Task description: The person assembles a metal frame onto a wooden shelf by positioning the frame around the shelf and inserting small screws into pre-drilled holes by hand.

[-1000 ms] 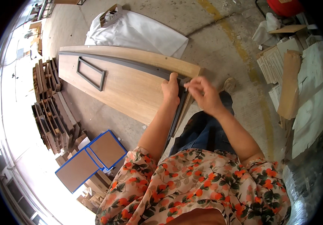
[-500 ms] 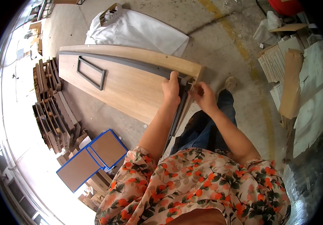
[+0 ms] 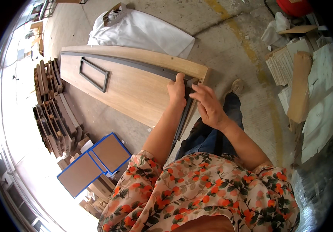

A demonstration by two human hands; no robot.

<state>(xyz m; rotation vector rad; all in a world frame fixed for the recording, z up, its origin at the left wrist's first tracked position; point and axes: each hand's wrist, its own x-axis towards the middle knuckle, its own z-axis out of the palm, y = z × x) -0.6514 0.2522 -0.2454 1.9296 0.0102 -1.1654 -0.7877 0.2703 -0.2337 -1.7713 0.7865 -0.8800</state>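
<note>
A long wood-grain panel (image 3: 131, 91) lies in front of me, with a dark metal frame (image 3: 135, 66) resting along it. My left hand (image 3: 177, 91) is closed around the frame near its right-hand corner, thumb on top. Just right of that corner is my right hand (image 3: 210, 106), fingers stretched toward the metal and apart from the thumb. I see nothing held in it; whether its fingertips touch the frame I cannot tell. A smaller dark rectangular frame (image 3: 105, 82) lies flat on the panel's left part. Along the far side runs a pale wooden edge (image 3: 166, 58).
Behind the panel lies a white-covered bundle (image 3: 143, 31). Stacked dark wooden slats (image 3: 56, 120) and blue-edged brown boards (image 3: 82, 174) stand to the left. Cardboard (image 3: 301, 85) and pale scrap sheets (image 3: 323, 100) are piled at right. My shoe (image 3: 237, 86) is on the concrete floor.
My right hand has moved slightly left over the frame corner, and its fingers have gone from a pinch at a small thin piece to stretched out. My left hand has stayed put.
</note>
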